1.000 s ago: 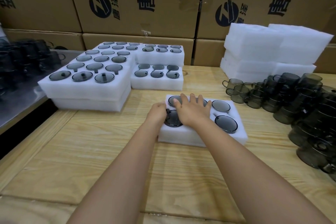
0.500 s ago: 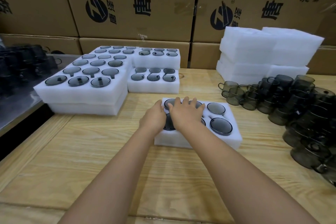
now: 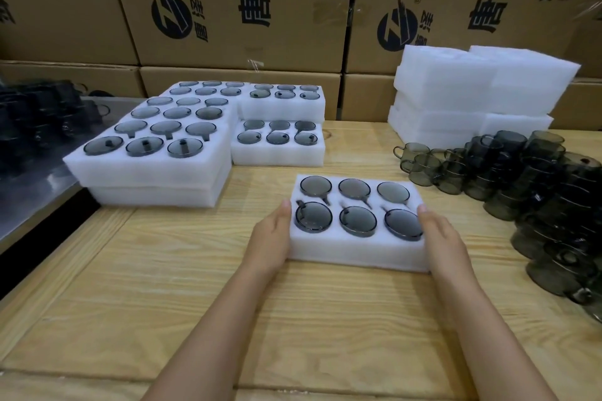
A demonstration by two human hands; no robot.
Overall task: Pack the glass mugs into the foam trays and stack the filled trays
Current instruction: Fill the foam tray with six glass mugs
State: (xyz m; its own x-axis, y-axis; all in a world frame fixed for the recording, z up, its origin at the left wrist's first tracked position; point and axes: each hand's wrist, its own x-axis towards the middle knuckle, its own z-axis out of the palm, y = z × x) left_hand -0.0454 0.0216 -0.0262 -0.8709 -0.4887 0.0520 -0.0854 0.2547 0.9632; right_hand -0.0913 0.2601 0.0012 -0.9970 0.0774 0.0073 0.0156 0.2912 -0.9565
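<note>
- A person's left hand [image 3: 270, 238] and right hand [image 3: 439, 234] bracket a foam tray [image 3: 355, 252] on the wooden surface [image 3: 195, 286]. Each hand lies flat against one short side wall, fingers straight, curled round nothing.
- All six pockets of the tray hold smoked-glass mugs [image 3: 357, 221], sunk level with the foam's top face.
- Filling looks finished, and the step in hand appears to be taking up this tray for stacking.
- Beyond the tray and to its left stand the filled trays [image 3: 153, 172], some two layers high, the likely destination.
- The next move calls for an even squeeze from both sides and a level lift. The foam looks soft, so a tilt could shift the glass.
- Right of the tray wait loose mugs [image 3: 521, 172]. Beyond them is a pile of empty foam trays [image 3: 456, 91].
</note>
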